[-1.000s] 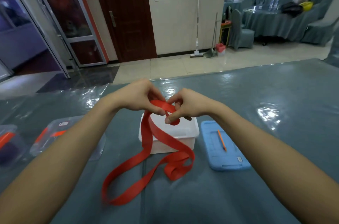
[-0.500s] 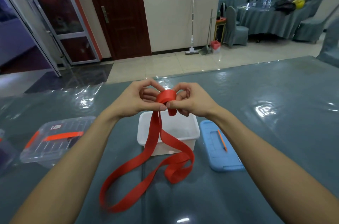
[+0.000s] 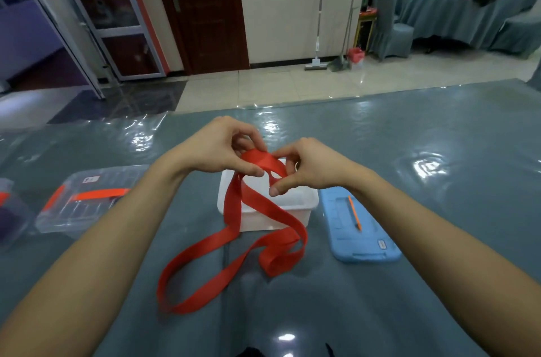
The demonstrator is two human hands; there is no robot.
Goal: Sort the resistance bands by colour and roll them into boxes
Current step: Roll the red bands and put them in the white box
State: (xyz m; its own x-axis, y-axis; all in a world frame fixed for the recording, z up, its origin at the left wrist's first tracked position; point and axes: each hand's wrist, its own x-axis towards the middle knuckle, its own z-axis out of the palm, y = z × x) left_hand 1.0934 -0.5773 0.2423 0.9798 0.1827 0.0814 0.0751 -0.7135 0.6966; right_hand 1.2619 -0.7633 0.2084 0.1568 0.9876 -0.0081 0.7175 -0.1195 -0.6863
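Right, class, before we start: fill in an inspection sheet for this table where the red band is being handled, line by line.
Surface: table under a grey-blue cloth and a glossy clear sheet.
Job's things: red band, mostly unrolled, hanging past the open white box onto the table; lidded clear box to the left.
Clutter: blue lid right of the white box, thin orange stick on it.
Hands: left hand and right hand both pinch the band's upper end above the white box.
Cables: nothing seen.
Surroundings: dark door, mop against the wall, covered chairs.
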